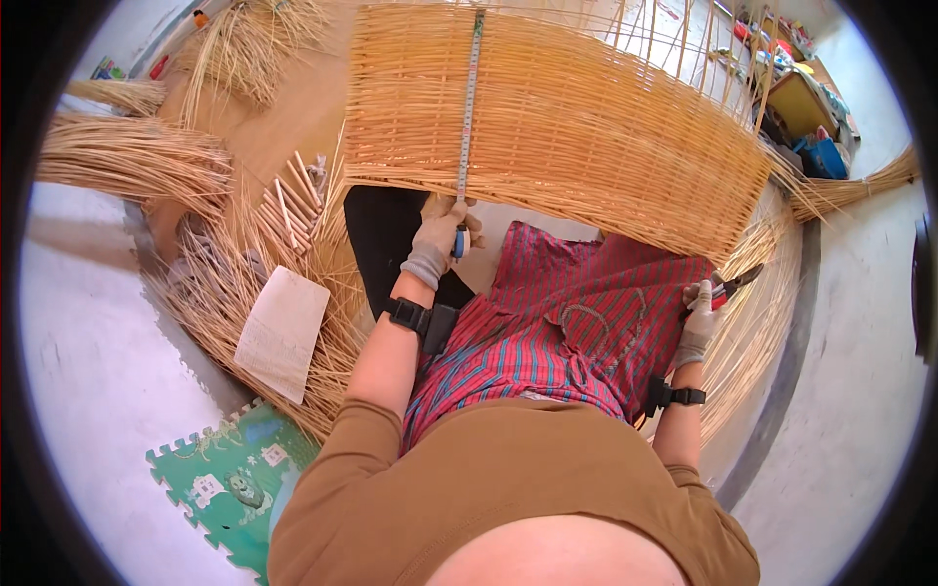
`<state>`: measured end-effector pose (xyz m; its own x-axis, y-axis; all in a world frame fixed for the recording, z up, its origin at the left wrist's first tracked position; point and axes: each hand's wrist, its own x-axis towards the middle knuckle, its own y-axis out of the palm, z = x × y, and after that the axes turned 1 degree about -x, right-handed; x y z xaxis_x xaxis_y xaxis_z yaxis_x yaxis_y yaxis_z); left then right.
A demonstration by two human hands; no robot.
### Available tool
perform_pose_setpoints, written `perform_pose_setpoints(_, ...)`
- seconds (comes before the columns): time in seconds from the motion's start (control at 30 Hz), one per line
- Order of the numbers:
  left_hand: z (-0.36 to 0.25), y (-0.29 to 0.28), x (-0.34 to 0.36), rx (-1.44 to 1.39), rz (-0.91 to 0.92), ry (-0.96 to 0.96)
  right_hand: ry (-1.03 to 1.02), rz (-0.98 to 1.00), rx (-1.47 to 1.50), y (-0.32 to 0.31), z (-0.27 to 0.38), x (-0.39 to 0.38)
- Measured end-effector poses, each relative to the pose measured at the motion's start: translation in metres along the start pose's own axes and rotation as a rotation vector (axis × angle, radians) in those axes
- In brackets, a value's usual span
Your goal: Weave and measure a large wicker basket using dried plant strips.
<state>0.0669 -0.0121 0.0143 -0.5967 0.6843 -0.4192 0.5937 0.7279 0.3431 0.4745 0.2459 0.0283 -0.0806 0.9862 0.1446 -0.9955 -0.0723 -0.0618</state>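
Note:
A large woven wicker panel [576, 117] stretches across the upper middle, its lower edge just beyond my knees. A tape measure [459, 244] with a blue case sits in my gloved left hand [445, 230], which is closed round it at the panel's near edge. Its pulled-out blade [468, 107] lies straight over the weave up to the far edge. Over at the right, my gloved right hand [698, 314] grips red-handled pruning shears [741, 281], dark jaws pointing up and right. That hand is beside the striped red cloth [586, 303] over my lap.
Bundles of wicker rods [137, 161] lie at the left and upper left. Short cut sticks [290, 207] and a pale board [283, 332] rest nearby. Long loose stakes [674, 39] stick out from the panel's far edge. A green foam mat [230, 483] is lower left, a blue container [824, 156] upper right.

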Motion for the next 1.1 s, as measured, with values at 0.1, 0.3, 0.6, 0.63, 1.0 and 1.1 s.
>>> perform_pose_setpoints(0.1, 0.011, -0.003, 0.009, -0.03, -0.006, -0.017, -0.096, 0.028, -0.089, 0.008, 0.005, -0.006)
perform_pose_setpoints(0.3, 0.021, -0.014, 0.022, 0.512, -0.157, 0.298, 0.407, 0.342, -0.202, 0.054, 0.067, -0.003)
perform_pose_setpoints(0.6, -0.111, 0.042, 0.011, 0.845, -0.074, 0.621, -0.985, 0.791, -0.92, 0.273, 0.313, 0.046)
perform_pose_setpoints(0.63, -0.129, 0.051, 0.016, 0.865, -0.124, 0.744, -1.104, 0.812, -0.924, 0.304, 0.332, 0.053)
perform_pose_setpoints(1.0, -0.261, 0.022, 0.056, 0.804, -0.546, 0.945, -1.533, 0.768, -1.3, 0.504, 0.402, 0.054)
perform_pose_setpoints(1.1, -0.313, -0.042, 0.06, 0.646, -0.915, 1.078, -1.465, 0.751, -1.251, 0.516, 0.402, 0.058)
